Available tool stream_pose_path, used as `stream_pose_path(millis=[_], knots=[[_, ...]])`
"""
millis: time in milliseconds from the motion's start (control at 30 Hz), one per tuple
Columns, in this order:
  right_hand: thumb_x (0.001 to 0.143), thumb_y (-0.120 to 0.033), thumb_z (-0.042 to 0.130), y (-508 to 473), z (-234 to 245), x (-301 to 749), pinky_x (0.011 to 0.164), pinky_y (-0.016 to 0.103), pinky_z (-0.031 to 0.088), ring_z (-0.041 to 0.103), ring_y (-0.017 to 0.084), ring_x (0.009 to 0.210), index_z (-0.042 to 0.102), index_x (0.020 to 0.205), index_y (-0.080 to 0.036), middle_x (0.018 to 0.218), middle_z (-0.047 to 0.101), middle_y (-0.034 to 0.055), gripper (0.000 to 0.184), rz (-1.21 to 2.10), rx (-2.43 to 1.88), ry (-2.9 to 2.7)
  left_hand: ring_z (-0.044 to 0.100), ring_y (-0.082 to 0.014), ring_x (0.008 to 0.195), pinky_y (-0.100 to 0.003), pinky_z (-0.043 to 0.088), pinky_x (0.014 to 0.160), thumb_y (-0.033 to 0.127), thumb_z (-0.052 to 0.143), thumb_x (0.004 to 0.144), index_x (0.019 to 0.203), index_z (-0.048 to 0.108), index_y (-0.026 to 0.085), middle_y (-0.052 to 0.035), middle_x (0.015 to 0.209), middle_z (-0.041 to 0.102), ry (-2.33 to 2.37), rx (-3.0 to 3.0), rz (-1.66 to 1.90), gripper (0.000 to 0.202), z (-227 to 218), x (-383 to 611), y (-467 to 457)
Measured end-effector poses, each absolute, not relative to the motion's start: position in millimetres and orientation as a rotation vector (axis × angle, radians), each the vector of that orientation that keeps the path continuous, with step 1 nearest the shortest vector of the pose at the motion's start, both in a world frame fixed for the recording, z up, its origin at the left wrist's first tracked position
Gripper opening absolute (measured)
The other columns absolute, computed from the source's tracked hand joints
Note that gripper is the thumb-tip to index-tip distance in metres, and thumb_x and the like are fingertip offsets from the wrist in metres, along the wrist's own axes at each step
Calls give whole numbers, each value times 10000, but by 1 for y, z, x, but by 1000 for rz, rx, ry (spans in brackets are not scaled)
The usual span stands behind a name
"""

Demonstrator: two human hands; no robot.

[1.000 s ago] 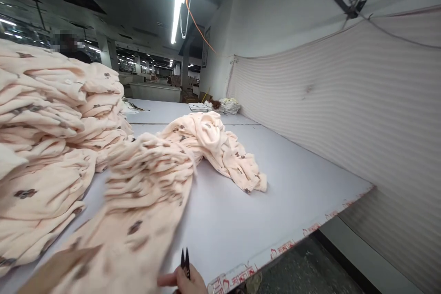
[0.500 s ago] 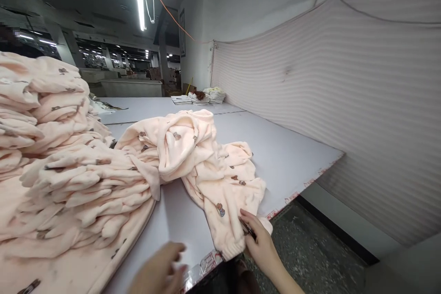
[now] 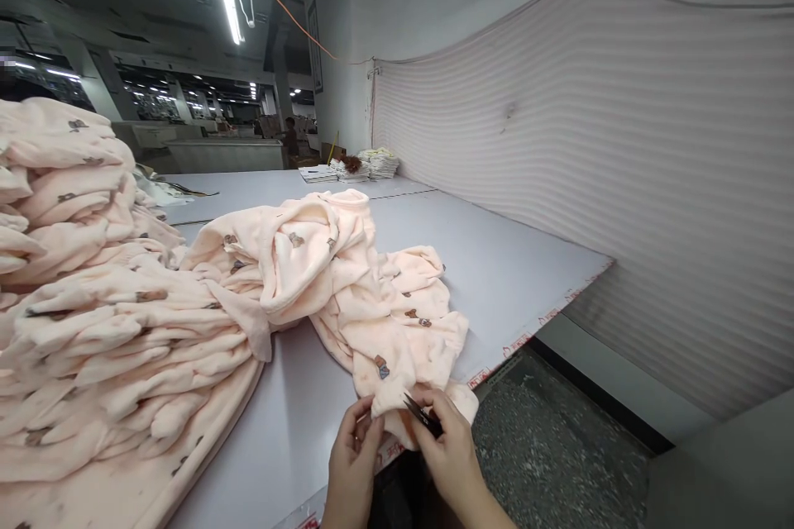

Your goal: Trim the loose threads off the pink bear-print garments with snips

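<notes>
Spans most of the view: a pale grey table (image 3: pixel 527 264), backed on the right by a striped cloth wall (image 3: pixel 620 140); carries at its left a tall stack of pink garments (image 3: pixel 93 322), folded, printed with small dark motifs; holds against that stack one loose pink garment (image 3: pixel 335 264), crumpled, trailing down to the near table edge, its hem right at that edge.

Differs from half a second ago mainly in the hands: then apart, the left one low, blurred and clear of the cloth, only the right at the hem; now both drawn in on the same hem, close together.

Pinches the hem from its left side with the left hand (image 3: pixel 351 463), thumb and forefinger shut on a fold of fleece; grips in the right hand (image 3: pixel 452 459) a pair of dark thread snips (image 3: pixel 423 416), fingers curled round the handle, blades lying against the cloth just above the knuckles; blades probably closed or nearly so, though too small to tell for sure.

Reads, as a judgement, like a settled hold: cloth steadied on both sides, tool at the hem rather than over bare table as a second ago.
</notes>
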State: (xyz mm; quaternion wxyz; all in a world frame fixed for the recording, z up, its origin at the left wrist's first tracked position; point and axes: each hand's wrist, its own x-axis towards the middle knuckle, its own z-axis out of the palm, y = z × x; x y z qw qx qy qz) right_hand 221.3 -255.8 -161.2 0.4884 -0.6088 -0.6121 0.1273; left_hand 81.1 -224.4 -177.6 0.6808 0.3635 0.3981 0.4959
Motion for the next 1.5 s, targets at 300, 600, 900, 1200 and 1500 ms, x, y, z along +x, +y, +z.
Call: stream_pose_path(millis=[300,600,900,1200,1500], knots=[[836,-313,567,-238,-138,214,634,229,450,554,150,670,514,732,-194,683,537,-19,167,527,-1486,-1257,625,-250,1021,-323,503,843,504,701,700,1021,626,209,-72,1054,683,948,736,1044,442,-172,75,-226],[803,-223,566,-236,-134,201,624,235,400,509,148,665,466,734,-214,693,498,-34,122,464,-1576,-1319,618,-289,1026,-352,483,889,464,746,650,963,673,164,-100,1004,713,980,801,1149,439,-184,88,-244],[840,-274,598,-268,-107,237,732,248,451,629,184,875,624,1102,-284,969,653,9,264,502,-1672,-1723,619,-307,1059,-434,452,962,414,742,684,1012,720,176,-119,1065,718,713,565,1011,405,-158,82,-232],[858,-253,580,-276,-99,245,735,274,471,653,208,858,654,1094,-274,958,689,22,249,295,-1743,-1851,578,-292,1117,-421,392,1023,416,762,672,1019,729,211,-86,1038,730,711,621,942,405,-151,88,-230],[890,-282,531,-283,-104,266,754,247,476,645,182,867,683,1003,-276,924,689,16,189,440,-1658,-1651,607,-262,995,-360,436,923,415,679,745,951,731,183,-72,947,730,695,801,810,314,-144,98,-226]])
